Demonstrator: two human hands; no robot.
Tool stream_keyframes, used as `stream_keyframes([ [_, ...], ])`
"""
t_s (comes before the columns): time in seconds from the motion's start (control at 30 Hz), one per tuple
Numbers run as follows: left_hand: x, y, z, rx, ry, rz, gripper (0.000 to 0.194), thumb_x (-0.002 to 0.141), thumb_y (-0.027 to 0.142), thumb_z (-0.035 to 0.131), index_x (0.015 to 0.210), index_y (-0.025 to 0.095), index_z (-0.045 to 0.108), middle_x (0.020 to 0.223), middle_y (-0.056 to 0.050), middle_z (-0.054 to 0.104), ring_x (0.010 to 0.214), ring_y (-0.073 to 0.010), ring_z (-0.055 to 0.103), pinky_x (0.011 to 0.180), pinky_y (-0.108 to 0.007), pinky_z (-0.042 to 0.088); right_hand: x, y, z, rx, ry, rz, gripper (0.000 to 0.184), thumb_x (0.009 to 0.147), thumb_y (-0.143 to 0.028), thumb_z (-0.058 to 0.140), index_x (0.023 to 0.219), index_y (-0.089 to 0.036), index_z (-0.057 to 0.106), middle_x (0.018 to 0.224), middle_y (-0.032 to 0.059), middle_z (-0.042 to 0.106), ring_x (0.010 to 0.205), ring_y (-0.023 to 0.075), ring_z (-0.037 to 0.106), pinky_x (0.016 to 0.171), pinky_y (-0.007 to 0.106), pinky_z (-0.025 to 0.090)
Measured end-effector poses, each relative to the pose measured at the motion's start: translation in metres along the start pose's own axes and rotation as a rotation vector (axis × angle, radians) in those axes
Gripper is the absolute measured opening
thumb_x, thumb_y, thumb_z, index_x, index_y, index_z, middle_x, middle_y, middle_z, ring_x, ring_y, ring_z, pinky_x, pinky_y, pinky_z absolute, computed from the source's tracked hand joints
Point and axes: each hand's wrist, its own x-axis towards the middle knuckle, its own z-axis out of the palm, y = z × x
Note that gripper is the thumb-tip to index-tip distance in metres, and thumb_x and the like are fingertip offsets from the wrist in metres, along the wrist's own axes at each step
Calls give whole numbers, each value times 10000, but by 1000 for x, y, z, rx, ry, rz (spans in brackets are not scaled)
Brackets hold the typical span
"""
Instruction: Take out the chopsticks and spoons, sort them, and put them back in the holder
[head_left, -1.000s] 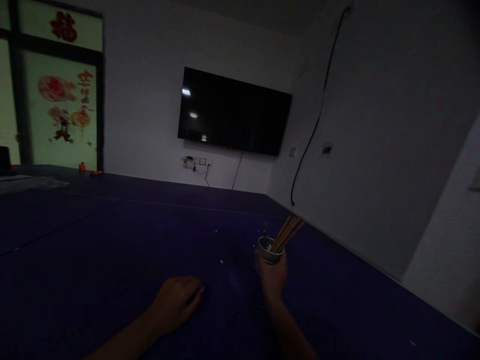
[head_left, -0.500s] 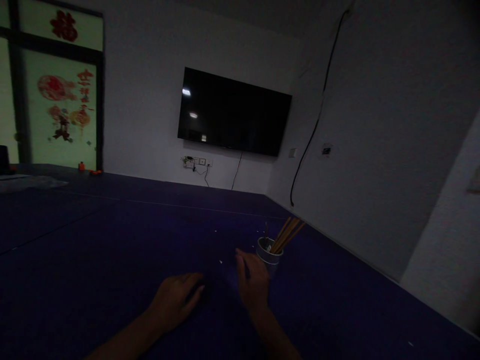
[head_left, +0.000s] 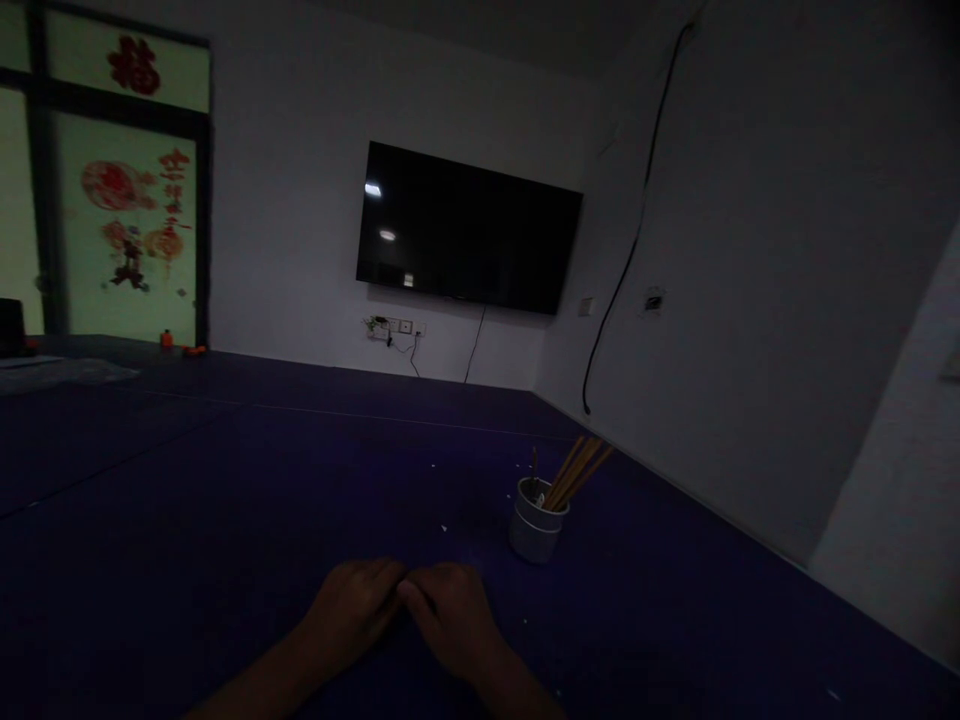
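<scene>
My left hand [head_left: 355,600] rests low over the dark blue tabletop [head_left: 315,480], its fingers curled inward. Against it, fingertips touching, lies my right hand [head_left: 450,605], also closed, with the thumb bent toward the left hand. Whatever may be between the fingers is hidden by the hands and the dim light. Beyond my right hand, up and to the right, a grey metal cup [head_left: 535,532] stands upright apart from it. Several thin wooden sticks [head_left: 577,472] lean out of the cup to the right, beside a thin dark item that I cannot name.
Small white scraps [head_left: 443,528] dot the tabletop. Two orange items [head_left: 166,339] and a clear plastic sheet [head_left: 71,374] lie at the far left. A television [head_left: 469,230] hangs on the back wall, and a black cable [head_left: 621,270] runs down the right wall.
My right hand has moved left and toward me, away from the metal cup, and now meets my left hand. The left hand has stayed nearly in place, its fingers closing. The cup has not moved.
</scene>
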Motion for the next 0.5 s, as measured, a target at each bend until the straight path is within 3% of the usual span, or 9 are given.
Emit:
stream_keyframes([
  [0.37, 0, -3, 1, -74, 17, 30, 210, 897, 204, 362, 835, 194, 562, 726, -19, 679, 591, -140, 625, 519, -214, 439, -1, 2, 1, -22, 29, -14, 411, 976, -350, 322, 750, -214, 638, 685, 5, 697, 615, 147, 629, 564, 247, 347],
  [0.5, 0, -3, 1, -77, -3, 15, 210, 861, 145, 365, 871, 201, 567, 760, -15, 686, 626, -138, 632, 547, -212, 447, -1, 1, 3, -12, 103, -37, 449, 978, -361, 309, 701, -211, 630, 636, 6, 680, 576, 146, 619, 542, 248, 350],
])
